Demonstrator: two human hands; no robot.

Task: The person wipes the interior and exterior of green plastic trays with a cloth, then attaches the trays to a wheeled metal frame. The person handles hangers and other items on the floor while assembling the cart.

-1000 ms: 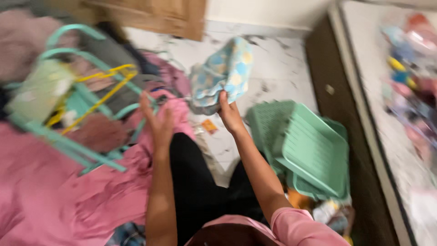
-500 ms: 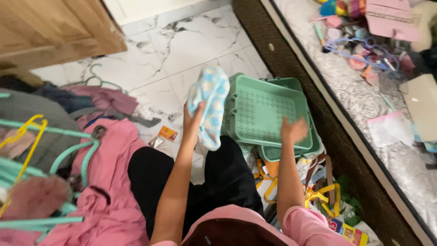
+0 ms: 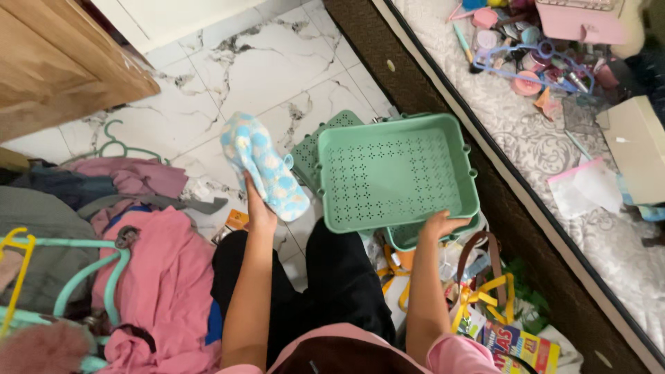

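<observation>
Above the tiled floor (image 3: 277, 62): both hands loaded.
Left hand (image 3: 260, 211) grips the cloth (image 3: 267, 170) upright; right hand (image 3: 440, 225) pinches the basket (image 3: 395, 173) rim, tilting it clear of a second basket (image 3: 415, 237).

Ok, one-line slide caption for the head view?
Left hand holds up a blue cloth; right hand lifts a green basket over the floor.

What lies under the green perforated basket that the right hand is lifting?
Under the green basket, held by the right hand, sits another green basket; only its rim shows. A green lid peeks out behind. Contents are hidden.
</observation>
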